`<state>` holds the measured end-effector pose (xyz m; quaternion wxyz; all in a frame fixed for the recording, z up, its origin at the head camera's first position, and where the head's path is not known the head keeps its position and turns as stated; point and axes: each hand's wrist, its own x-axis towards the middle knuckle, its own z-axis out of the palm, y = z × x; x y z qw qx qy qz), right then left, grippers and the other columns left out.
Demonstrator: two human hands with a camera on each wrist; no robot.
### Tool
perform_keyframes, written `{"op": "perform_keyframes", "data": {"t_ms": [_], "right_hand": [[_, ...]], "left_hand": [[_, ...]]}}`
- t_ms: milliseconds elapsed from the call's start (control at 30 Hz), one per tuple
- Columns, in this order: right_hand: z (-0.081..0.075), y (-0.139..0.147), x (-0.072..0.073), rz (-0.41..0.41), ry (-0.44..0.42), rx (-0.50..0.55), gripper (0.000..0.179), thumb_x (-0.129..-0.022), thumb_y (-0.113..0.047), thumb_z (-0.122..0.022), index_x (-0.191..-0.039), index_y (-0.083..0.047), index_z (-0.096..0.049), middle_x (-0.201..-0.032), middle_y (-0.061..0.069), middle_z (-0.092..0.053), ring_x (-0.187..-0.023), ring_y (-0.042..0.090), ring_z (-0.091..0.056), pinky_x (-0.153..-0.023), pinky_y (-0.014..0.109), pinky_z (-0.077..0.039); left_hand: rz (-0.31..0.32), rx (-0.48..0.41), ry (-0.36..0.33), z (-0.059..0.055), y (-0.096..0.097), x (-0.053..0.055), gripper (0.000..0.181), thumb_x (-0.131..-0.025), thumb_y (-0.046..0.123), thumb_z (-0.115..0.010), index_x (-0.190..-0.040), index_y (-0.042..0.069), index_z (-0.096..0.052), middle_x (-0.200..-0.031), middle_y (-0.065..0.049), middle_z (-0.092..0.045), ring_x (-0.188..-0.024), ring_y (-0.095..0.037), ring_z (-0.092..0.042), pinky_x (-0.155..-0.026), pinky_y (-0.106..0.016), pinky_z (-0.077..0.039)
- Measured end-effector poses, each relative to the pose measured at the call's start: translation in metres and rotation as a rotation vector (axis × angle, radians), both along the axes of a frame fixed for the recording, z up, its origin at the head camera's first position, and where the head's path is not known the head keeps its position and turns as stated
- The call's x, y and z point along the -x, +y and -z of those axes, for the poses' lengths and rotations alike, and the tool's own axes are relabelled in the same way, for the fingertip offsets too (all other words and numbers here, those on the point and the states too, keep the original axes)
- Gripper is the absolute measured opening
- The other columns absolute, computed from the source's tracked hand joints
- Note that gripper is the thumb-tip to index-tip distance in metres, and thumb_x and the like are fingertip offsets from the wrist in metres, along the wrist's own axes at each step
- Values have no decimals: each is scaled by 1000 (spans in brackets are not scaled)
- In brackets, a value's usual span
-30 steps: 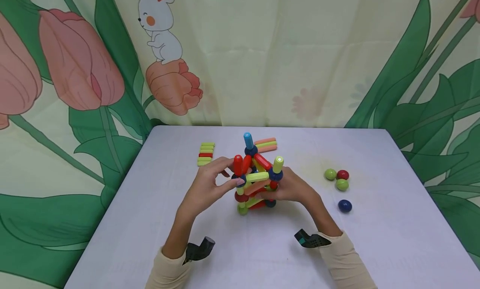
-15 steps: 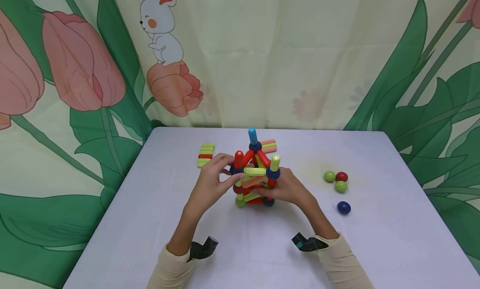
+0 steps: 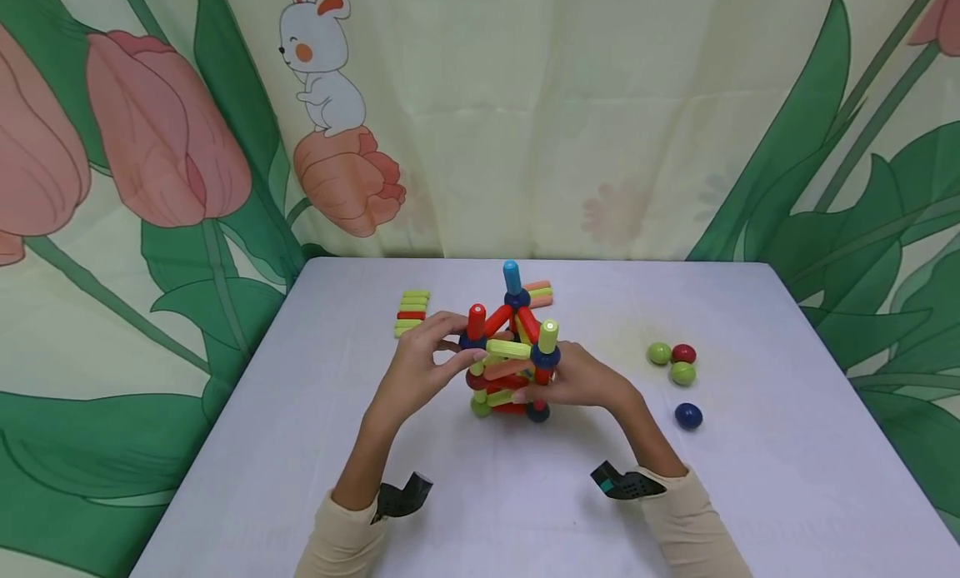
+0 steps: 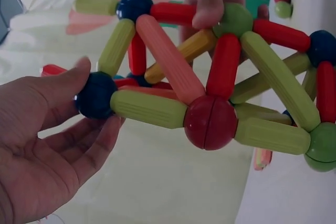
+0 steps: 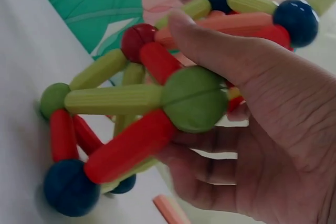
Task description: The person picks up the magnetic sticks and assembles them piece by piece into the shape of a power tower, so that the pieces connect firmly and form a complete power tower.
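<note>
Both hands hold a tower of coloured sticks and balls (image 3: 509, 349), a magnetic building set, at the middle of the table. My left hand (image 3: 420, 361) pinches a dark blue ball (image 4: 96, 96) at its upper left corner between thumb and fingers. On the other side my right hand (image 3: 588, 380) grips the frame around mid-height, its thumb and fingers about a green ball (image 5: 194, 99). Three short sticks point up from the top corners: a red stick (image 3: 476, 321), a yellow-green stick (image 3: 548, 336) and a light blue stick (image 3: 512, 277) at the back.
A row of yellow-green sticks with one red stick (image 3: 411, 316) lies at the back left. Behind the tower are a few orange and yellow-green sticks (image 3: 542, 293). To the right rest two green balls (image 3: 683, 373), a red ball (image 3: 684, 355) and a dark blue ball (image 3: 688, 416).
The tower has turned slightly, its light blue top stick shifting right and its front right corner a little left. Both hands keep their hold on it.
</note>
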<state>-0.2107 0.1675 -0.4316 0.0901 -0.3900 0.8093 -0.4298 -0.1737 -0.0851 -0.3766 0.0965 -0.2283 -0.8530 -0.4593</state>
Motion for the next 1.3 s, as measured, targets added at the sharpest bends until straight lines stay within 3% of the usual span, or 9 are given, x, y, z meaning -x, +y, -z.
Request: {"op": "perform_keyframes", "data": {"t_ms": [200, 367, 500, 633, 800, 900, 1033, 1200, 1300], "right_hand": [[-5, 7, 3, -61, -185, 9, 79, -80, -18, -81, -147, -24, -39, -146, -8, -47, -136, 17, -44, -102, 48, -47], [-11, 22, 4, 18, -318, -69, 86, -80, -25, -82, -148, -21, -30, -129, -2, -58, -114, 22, -57, -85, 41, -55], [-13, 46, 10, 147, -238, -201, 69, -86, -36, -74, -143, -15, -41, -105, 6, -67, -92, 19, -65, -78, 32, -56], [-13, 78, 16, 429, -125, -368, 56, -91, -36, -69, -138, -11, -51, -103, 12, -66, -82, 18, -63, -70, 30, -54], [-10, 116, 16, 696, -67, -532, 46, -92, -24, -68, -131, -3, -56, -117, 28, -59, -97, 38, -60, -74, 47, -52], [-5, 132, 15, 758, -74, -628, 47, -90, -23, -70, -129, -1, -57, -121, 30, -56, -106, 45, -56, -76, 54, -50], [5, 141, 19, 772, -126, -695, 45, -88, -21, -72, -124, 1, -60, -116, 29, -60, -100, 42, -58, -71, 51, -51], [12, 140, 24, 784, -111, -708, 40, -86, -21, -74, -117, 3, -62, -109, 26, -65, -87, 35, -60, -64, 46, -49], [11, 135, 23, 784, -26, -614, 40, -89, -23, -72, -119, 2, -61, -110, 24, -65, -88, 35, -60, -66, 45, -50]], "left_hand": [[12, -5, -32, 3, -3, 3, 35, -87, 24, -74, -118, 10, -67, -113, -3, -69, -107, -18, -66, -85, -32, -58], [20, 5, -33, 4, -3, 4, 35, -89, 24, -72, -119, 9, -66, -113, -4, -69, -108, -19, -66, -86, -34, -58], [23, 9, -32, 6, -3, 4, 36, -88, 24, -74, -120, 9, -65, -112, -4, -69, -106, -18, -66, -85, -33, -58], [13, 5, -30, 8, -1, 4, 40, -85, 23, -77, -120, 10, -63, -109, -3, -69, -101, -15, -66, -83, -30, -58], [-26, -14, -22, 9, 4, 1, 41, -82, 20, -80, -117, 9, -61, -103, -3, -68, -94, -14, -64, -79, -29, -58], [-46, -21, -14, 10, 6, -1, 41, -81, 20, -81, -113, 9, -60, -100, -3, -67, -91, -14, -62, -77, -33, -59], [-45, -11, 1, 9, 8, -2, 40, -80, 21, -82, -110, 8, -58, -99, -3, -65, -90, -15, -61, -76, -38, -59], [-27, 11, 19, 9, 10, -2, 42, -79, 22, -82, -110, 8, -57, -101, -3, -64, -90, -15, -60, -75, -39, -59], [-7, 20, 29, 11, 10, -2, 44, -79, 21, -82, -111, 8, -56, -102, -3, -63, -90, -14, -59, -74, -39, -58]]}}
